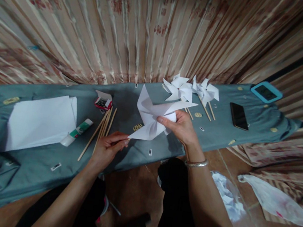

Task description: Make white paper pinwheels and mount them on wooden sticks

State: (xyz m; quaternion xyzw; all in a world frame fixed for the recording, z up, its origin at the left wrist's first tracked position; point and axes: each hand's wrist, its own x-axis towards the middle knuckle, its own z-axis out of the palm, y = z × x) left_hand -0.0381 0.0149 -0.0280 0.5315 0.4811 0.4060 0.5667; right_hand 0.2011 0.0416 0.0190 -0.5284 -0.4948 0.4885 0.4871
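A white paper pinwheel (150,119) is held up over the cloth, its blades folded toward the middle. My right hand (182,127) grips it from the right, thumb pressed near its centre and fingers behind the paper. At the lower left blade, my left hand (110,147) is closed in a pinch on a thin wooden stick, of which only a short bit shows; the rest is hidden behind the paper. Just beyond my left hand lie several loose wooden sticks (91,139). A small open red and white box (104,101) with dark contents stands at their far end.
White paper sheets (42,120) and a green and white box (78,131) lie to the left. Finished-looking pinwheels (179,89) on sticks rest at the back. Farther right are a phone (238,116) and a blue-framed device (267,92). Crumpled paper (227,197) and a plastic bag (277,200) lie on the floor.
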